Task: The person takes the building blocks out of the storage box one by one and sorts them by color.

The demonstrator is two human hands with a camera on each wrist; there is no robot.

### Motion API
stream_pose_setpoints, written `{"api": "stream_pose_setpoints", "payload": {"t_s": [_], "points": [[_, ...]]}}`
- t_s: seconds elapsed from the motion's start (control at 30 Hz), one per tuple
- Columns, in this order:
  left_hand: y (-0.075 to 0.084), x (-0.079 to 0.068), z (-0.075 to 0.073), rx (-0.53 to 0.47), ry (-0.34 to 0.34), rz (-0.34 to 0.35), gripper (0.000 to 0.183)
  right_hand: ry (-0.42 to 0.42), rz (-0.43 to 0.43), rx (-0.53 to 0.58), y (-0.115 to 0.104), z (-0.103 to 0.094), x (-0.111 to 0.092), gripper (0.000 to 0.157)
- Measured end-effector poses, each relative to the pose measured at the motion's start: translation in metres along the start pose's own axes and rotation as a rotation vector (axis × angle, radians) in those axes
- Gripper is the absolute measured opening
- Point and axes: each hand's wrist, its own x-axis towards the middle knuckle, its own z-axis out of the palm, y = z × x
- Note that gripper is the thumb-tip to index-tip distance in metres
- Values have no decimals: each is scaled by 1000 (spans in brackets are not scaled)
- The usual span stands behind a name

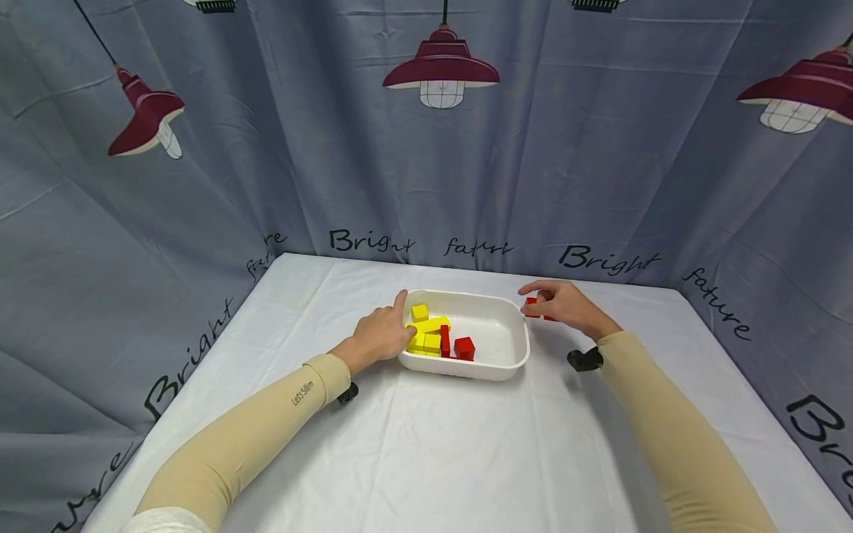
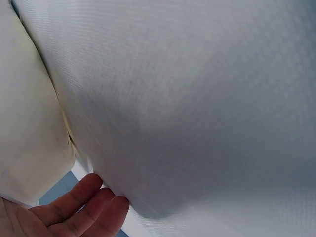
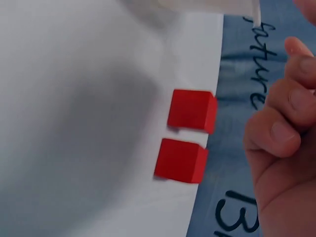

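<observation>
1. Grey-blue curtain fills the upper part of the head view, printed with dark red lamps and black lettering; below it spreads a white-covered table.
2. Near the middle of that view sits a white tray, with yellow blocks gathered in its left part and red pieces just right of them, one of these narrow and upright.
3. At the tray's left end, the left hand has index finger and thumb spread wide and laid against the rim, the thumb beside the yellow blocks. Three more of its fingers, only slightly bent, show at the lower left of the left wrist view.
4. Just beyond the tray's right end, the right hand hovers with fingers loosely bent and nothing visibly in its hold.
5. Two loose red blocks lie on the table beneath it. Centre-right in the right wrist view, they stand slightly apart, one above the other, left of the curled fingers and clear of them.
</observation>
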Motion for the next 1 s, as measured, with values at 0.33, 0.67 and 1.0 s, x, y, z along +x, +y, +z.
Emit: {"api": "stream_pose_setpoints", "payload": {"t_s": [0.33,0.67,1.0], "points": [[0,1,0,-6,10,7,80,-160,-32,45,-22,8,4,47],[-2,1,1,-10,5,6,80,-300,-68,49,-38,19,10,52],[-3,2,2,-14,10,9,80,-416,-67,4,-56,31,14,49]]}}
